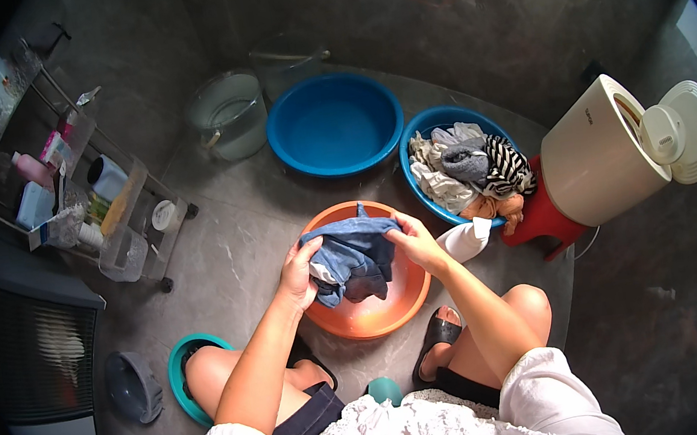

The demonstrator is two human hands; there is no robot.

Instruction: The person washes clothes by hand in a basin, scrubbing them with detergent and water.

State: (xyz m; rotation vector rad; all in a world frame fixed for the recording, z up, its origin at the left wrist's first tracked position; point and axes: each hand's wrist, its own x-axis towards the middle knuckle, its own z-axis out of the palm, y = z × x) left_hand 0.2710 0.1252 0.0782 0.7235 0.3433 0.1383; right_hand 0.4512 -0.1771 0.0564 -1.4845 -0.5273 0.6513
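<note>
A blue denim garment (359, 252) is stretched between my two hands above an orange plastic basin (418, 293). My left hand (298, 271) pinches its left edge, where a patch of white cloth shows. At the upper right corner, my right hand (417, 242) grips the denim between thumb and fingers. Part of the garment hangs down into the basin, in folds that hide its lower end. Whitish, shiny liquid or suds (376, 314) show at the basin's near inside.
A blue basin (335, 125) stands beyond, beside another blue basin (409, 172) heaped with clothes (471, 161). At right, a white bottle (464, 241) and a cream appliance (602, 150) on a red stool (538, 241). A shelf cart (143, 170), transparent bucket (231, 118) and teal basin (177, 379) lie leftward.
</note>
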